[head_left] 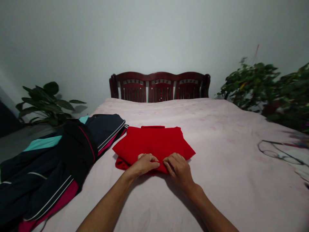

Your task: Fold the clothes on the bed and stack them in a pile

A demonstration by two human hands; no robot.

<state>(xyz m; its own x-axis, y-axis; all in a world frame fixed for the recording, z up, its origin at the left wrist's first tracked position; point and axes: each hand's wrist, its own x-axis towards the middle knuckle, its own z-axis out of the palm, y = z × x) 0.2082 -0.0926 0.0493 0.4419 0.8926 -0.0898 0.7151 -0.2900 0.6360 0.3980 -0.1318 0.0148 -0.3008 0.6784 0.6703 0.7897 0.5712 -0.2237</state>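
Note:
A red garment (pixel 154 140), folded into a compact bundle with pointed side corners, lies on the pink bed sheet (pixel 227 174) in front of me. Its exact kind cannot be made out. My left hand (pixel 146 163) pinches the near edge of the cloth, left of the middle. On the same edge, a little to the right, my right hand (pixel 178 166) has its fingers closed on the fabric. A short gap of red cloth shows between the two hands. Part of the near edge is hidden under the fingers.
Dark clothes (pixel 79 151) with white stripes, pink and turquoise parts lie heaped on the left. Eyeglasses (pixel 277 154) rest at the right. Behind the bed stands a dark wooden headboard (pixel 160 77). Leafy plants (pixel 251 85) flank the right side, another plant (pixel 45 100) the left.

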